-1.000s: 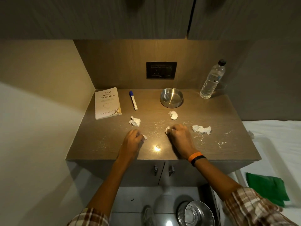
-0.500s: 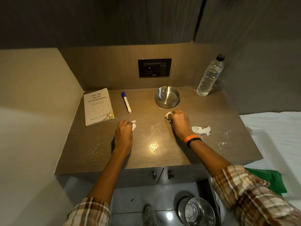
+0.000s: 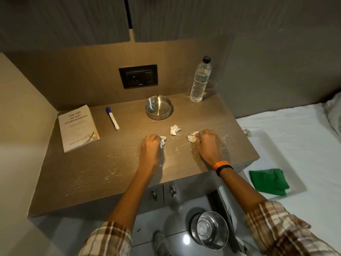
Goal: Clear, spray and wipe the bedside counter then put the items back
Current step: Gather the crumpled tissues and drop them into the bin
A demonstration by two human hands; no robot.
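Observation:
On the brown bedside counter (image 3: 103,169) my left hand (image 3: 151,150) is closed on a crumpled white tissue (image 3: 162,140) that pokes out by the thumb. My right hand (image 3: 208,145), with an orange and black wristband, is closed on another tissue wad (image 3: 192,138). A third tissue ball (image 3: 175,129) lies loose between the hands, just in front of the steel ashtray (image 3: 158,109). A white book (image 3: 78,128) lies at the left with a blue-capped marker (image 3: 112,118) beside it. A water bottle (image 3: 200,80) stands at the back right. White crumbs are scattered over the counter.
A folded green cloth (image 3: 267,179) lies on the white bed (image 3: 295,137) to the right. A steel bin (image 3: 210,230) stands on the floor below the counter's two small doors. A black socket panel (image 3: 138,76) sits in the back wall, with cabinets overhead.
Both hands moved forward from the front edge onto tissue pieces. My right hand then shifted right onto the tissue that lay by its wrist. One wad stays loose below the ashtray.

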